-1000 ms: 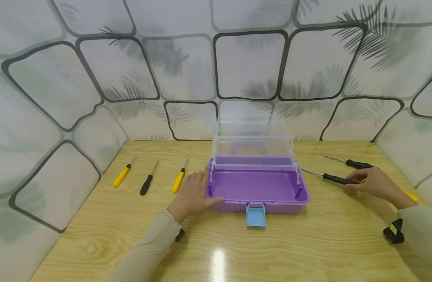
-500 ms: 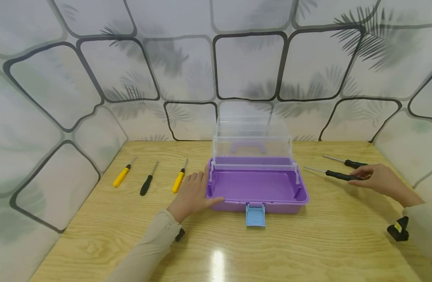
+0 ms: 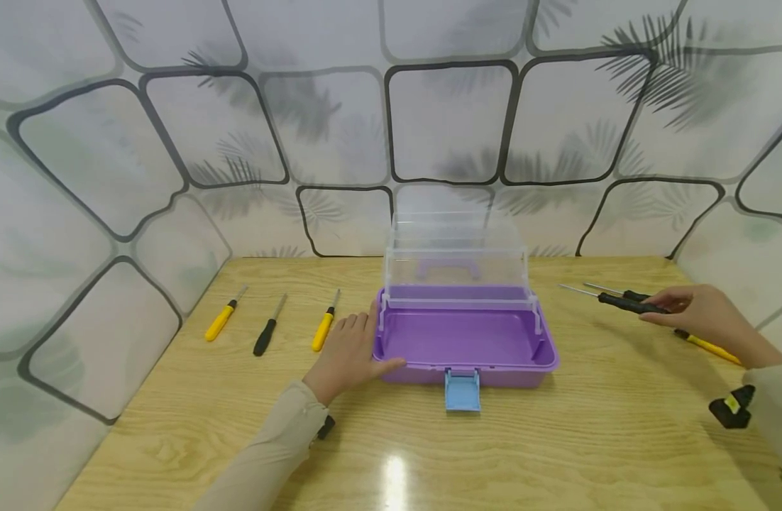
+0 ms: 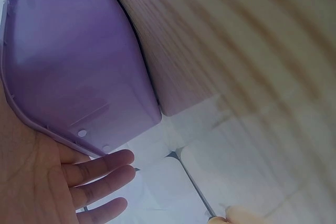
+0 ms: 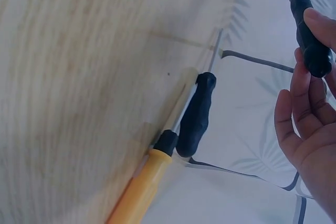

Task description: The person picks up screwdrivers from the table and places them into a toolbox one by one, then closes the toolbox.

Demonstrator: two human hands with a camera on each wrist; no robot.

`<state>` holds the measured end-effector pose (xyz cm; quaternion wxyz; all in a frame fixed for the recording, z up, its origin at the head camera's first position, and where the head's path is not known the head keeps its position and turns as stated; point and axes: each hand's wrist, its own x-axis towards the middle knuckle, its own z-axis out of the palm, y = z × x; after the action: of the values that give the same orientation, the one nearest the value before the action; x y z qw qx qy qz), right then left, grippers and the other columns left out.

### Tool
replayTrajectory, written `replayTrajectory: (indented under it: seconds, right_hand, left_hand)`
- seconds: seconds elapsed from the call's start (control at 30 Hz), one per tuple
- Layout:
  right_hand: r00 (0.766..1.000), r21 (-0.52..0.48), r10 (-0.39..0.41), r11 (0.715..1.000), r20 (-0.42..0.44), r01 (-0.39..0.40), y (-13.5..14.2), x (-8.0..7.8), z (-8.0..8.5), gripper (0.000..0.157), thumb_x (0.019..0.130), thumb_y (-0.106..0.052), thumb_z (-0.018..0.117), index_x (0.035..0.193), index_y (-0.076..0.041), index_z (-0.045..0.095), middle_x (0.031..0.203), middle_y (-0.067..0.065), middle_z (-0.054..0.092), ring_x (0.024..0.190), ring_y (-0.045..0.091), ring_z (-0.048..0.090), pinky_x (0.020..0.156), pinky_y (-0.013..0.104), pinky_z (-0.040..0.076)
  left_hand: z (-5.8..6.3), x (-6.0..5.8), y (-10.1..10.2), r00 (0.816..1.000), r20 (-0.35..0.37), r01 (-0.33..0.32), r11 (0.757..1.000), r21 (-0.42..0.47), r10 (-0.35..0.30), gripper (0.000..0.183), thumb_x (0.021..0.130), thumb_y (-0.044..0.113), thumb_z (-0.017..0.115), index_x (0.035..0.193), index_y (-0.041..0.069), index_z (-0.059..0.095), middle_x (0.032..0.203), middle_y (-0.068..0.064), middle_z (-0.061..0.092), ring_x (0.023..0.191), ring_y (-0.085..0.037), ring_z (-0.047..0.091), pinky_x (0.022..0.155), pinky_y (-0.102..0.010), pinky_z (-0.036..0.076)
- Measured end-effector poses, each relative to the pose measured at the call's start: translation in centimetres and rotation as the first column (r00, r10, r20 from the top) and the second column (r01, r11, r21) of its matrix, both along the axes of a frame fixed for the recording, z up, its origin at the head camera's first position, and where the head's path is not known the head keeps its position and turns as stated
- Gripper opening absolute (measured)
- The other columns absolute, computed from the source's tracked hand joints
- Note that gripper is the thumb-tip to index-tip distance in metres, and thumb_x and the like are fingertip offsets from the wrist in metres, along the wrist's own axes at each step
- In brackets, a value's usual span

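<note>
The right hand (image 3: 704, 312) pinches a black-handled screwdriver (image 3: 621, 303) near the butt of its handle, at three o'clock from the purple toolbox (image 3: 512, 376). So rearward a hold could let the shaft dip or twist and knock the second black-handled screwdriver (image 5: 197, 115) lying just beyond, at about twelve o'clock. A bump might also drop the raised clear lid (image 3: 458, 234); the left hand (image 3: 348, 355), fingers loosely extended, rests against the toolbox at nine o'clock. Inside, only bare purple floor shows; the blue latch (image 3: 463, 392) hangs at six o'clock.
</note>
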<state>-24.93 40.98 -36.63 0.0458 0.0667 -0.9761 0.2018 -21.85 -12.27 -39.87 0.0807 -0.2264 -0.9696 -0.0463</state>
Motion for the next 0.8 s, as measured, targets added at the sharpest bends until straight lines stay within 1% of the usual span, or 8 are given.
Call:
replayTrajectory:
  seconds: [0.1, 0.23, 0.4, 0.47, 0.53, 0.63, 0.73, 0.8]
  right_hand:
    - [1.000, -0.003, -0.018, 1.000, -0.016, 0.018, 0.0, 0.0, 0.4, 0.037, 0.079, -0.033, 0.075, 0.097, -0.002, 0.071, 0.083, 0.010, 0.070, 0.062, -0.012, 0.046, 0.057, 0.033, 0.048]
    - [0.999, -0.031, -0.033, 0.999, -0.019, 0.032, -0.1, 0.0, 1.0, 0.040, 0.080, -0.034, 0.074, 0.100, 0.000, 0.069, 0.084, 0.011, 0.070, 0.062, -0.008, 0.047, 0.059, 0.039, 0.049]
    - [0.998, -0.062, -0.058, 0.996, -0.013, 0.057, -0.2, -0.1, 1.8, 0.046, 0.081, -0.037, 0.072, 0.105, 0.002, 0.067, 0.089, 0.015, 0.069, 0.063, -0.015, 0.044, 0.063, 0.044, 0.050]
    - [0.998, -0.071, -0.061, 0.996, -0.022, 0.059, -0.2, -0.2, 2.0, 0.045, 0.082, -0.037, 0.072, 0.106, 0.001, 0.067, 0.085, 0.006, 0.070, 0.064, -0.017, 0.043, 0.064, 0.046, 0.049]
    - [0.998, -0.091, -0.063, 0.994, -0.025, 0.061, -0.3, -0.2, 2.2, 0.045, 0.082, -0.036, 0.072, 0.106, 0.001, 0.067, 0.081, -0.010, 0.066, 0.064, -0.019, 0.042, 0.066, 0.047, 0.048]
    - [0.997, -0.118, -0.070, 0.991, -0.026, 0.067, -0.4, -0.2, 2.5, 0.046, 0.082, -0.037, 0.072, 0.107, 0.001, 0.066, 0.077, -0.031, 0.053, 0.066, -0.022, 0.039, 0.069, 0.049, 0.046]
    - [0.996, -0.136, -0.078, 0.988, -0.032, 0.073, -0.7, -0.1, 2.7, 0.048, 0.081, -0.039, 0.071, 0.109, 0.001, 0.065, 0.078, -0.039, 0.045, 0.067, -0.024, 0.038, 0.071, 0.050, 0.045]
    - [0.995, -0.137, -0.086, 0.987, -0.039, 0.080, -0.9, -0.2, 2.8, 0.051, 0.081, -0.040, 0.071, 0.110, 0.001, 0.065, 0.083, -0.027, 0.056, 0.068, -0.026, 0.036, 0.072, 0.052, 0.044]
  left_hand:
    - [0.0, 0.0, 0.0, 1.000, 0.005, -0.002, 1.000, 0.003, 0.002, 0.110, 0.078, 0.074, 0.050, 0.148, -0.004, 0.016, 0.124, -0.021, 0.057, 0.113, -0.033, 0.055, 0.098, -0.046, 0.043]
    - [-0.1, 0.0, 0.0, 1.000, 0.002, -0.005, 1.000, 0.004, 0.005, 0.110, 0.078, 0.074, 0.050, 0.148, -0.004, 0.016, 0.123, -0.021, 0.057, 0.113, -0.033, 0.055, 0.098, -0.046, 0.043]
    - [-0.1, 0.0, 0.0, 1.000, 0.005, -0.002, 1.000, 0.004, 0.002, 0.111, 0.078, 0.074, 0.050, 0.148, -0.004, 0.015, 0.124, -0.021, 0.056, 0.113, -0.033, 0.055, 0.099, -0.046, 0.042]
    - [-0.1, 0.0, 0.0, 1.000, 0.005, 0.000, 1.000, 0.004, 0.000, 0.111, 0.078, 0.073, 0.051, 0.148, -0.004, 0.015, 0.124, -0.021, 0.056, 0.113, -0.033, 0.055, 0.098, -0.046, 0.042]
    - [-0.1, -0.1, 0.0, 1.000, 0.001, 0.001, 1.000, 0.001, -0.001, 0.111, 0.078, 0.073, 0.051, 0.148, -0.005, 0.015, 0.124, -0.021, 0.056, 0.113, -0.033, 0.055, 0.098, -0.046, 0.043]
    - [-0.1, -0.1, 0.0, 1.000, -0.002, 0.002, 1.000, 0.002, -0.002, 0.111, 0.078, 0.073, 0.051, 0.148, -0.004, 0.015, 0.124, -0.021, 0.056, 0.113, -0.033, 0.055, 0.098, -0.046, 0.043]
    - [-0.1, -0.1, 0.0, 1.000, 0.000, 0.002, 1.000, 0.009, -0.002, 0.110, 0.078, 0.073, 0.051, 0.148, -0.004, 0.015, 0.124, -0.021, 0.056, 0.113, -0.033, 0.055, 0.098, -0.046, 0.043]
    - [-0.1, -0.1, 0.0, 1.000, 0.001, 0.002, 1.000, 0.012, -0.002, 0.111, 0.078, 0.073, 0.051, 0.148, -0.004, 0.015, 0.124, -0.021, 0.056, 0.113, -0.033, 0.055, 0.098, -0.046, 0.043]
